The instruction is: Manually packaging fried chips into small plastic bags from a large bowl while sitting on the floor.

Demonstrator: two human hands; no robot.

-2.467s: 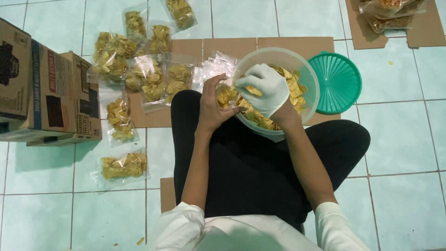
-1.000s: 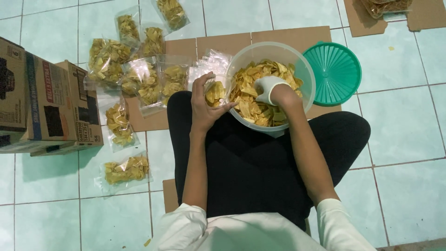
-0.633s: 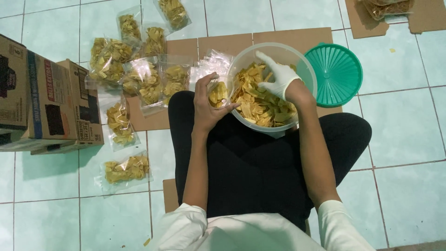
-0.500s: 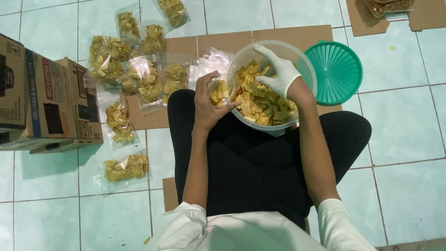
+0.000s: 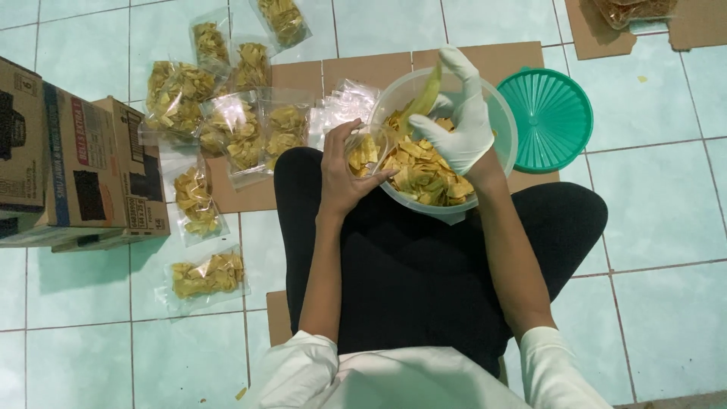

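Note:
A clear plastic tub [image 5: 503, 121] full of yellow chips [image 5: 424, 170] rests on my lap. My right hand [image 5: 460, 113], in a white glove, is raised over the tub and pinches one long yellow chip [image 5: 425, 92] that points up and away. My bare left hand [image 5: 344, 170] grips a small clear bag [image 5: 363, 151] partly filled with chips, held against the tub's left rim.
Several filled chip bags [image 5: 227, 129] lie on cardboard and tiles to the left, one more [image 5: 206, 274] nearer me. A pile of empty clear bags [image 5: 344, 102] sits behind the left hand. A green lid [image 5: 549, 117] lies right of the tub. Cardboard boxes [image 5: 68, 170] stand at far left.
My gloved right hand has lifted out of the chips towards the tub's far rim, now holding a long chip up. The left hand has kept the bag at the rim.

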